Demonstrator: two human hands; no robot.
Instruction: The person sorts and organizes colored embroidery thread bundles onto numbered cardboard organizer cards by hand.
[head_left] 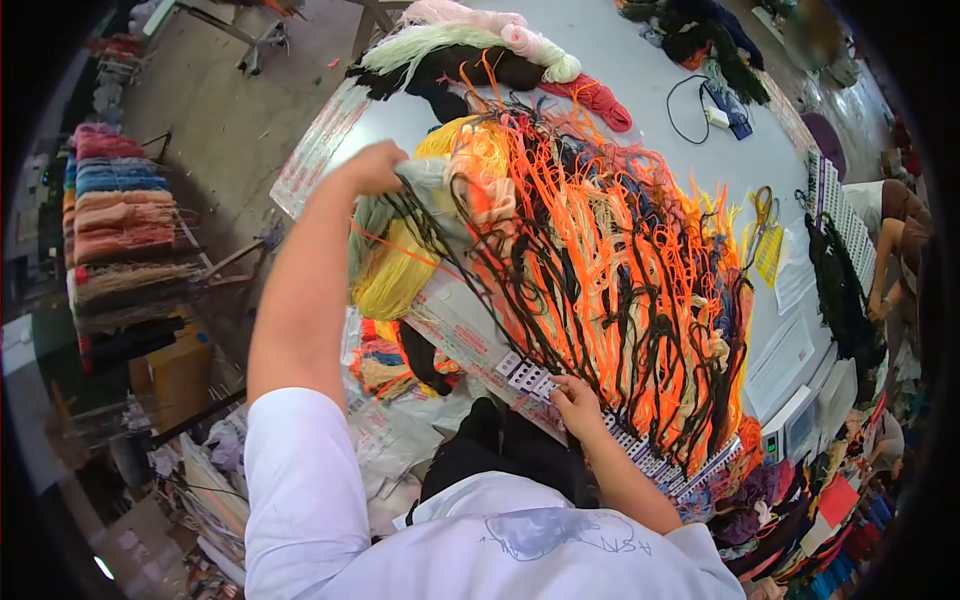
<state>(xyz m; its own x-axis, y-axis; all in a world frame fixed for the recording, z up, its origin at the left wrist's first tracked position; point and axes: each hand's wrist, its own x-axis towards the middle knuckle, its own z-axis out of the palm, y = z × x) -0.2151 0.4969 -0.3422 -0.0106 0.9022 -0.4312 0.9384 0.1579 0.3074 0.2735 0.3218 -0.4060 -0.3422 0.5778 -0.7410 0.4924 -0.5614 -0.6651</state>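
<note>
Stretched out to the far left of the table, my left hand (378,168) is closed around dark yarn strands (430,235). A pale grey-green skein (372,225) hangs just below it, beside a yellow skein (395,278). My right hand (578,405), near the table's front edge, pinches the end of a white-and-purple card strip with holes (528,377). Orange, black and cream yarns (620,290) spread over the table beyond both hands. Many of their near ends meet a row of similar perforated cards (645,455) to the right of my right hand.
Pink, mint and black skeins (480,50) lie at the far edge. Yellow-handled scissors (763,205), a cable (685,105) and a scale (790,425) are on the right. A rack of folded yarn (115,210) stands left. Another person's arm (885,260) shows at right.
</note>
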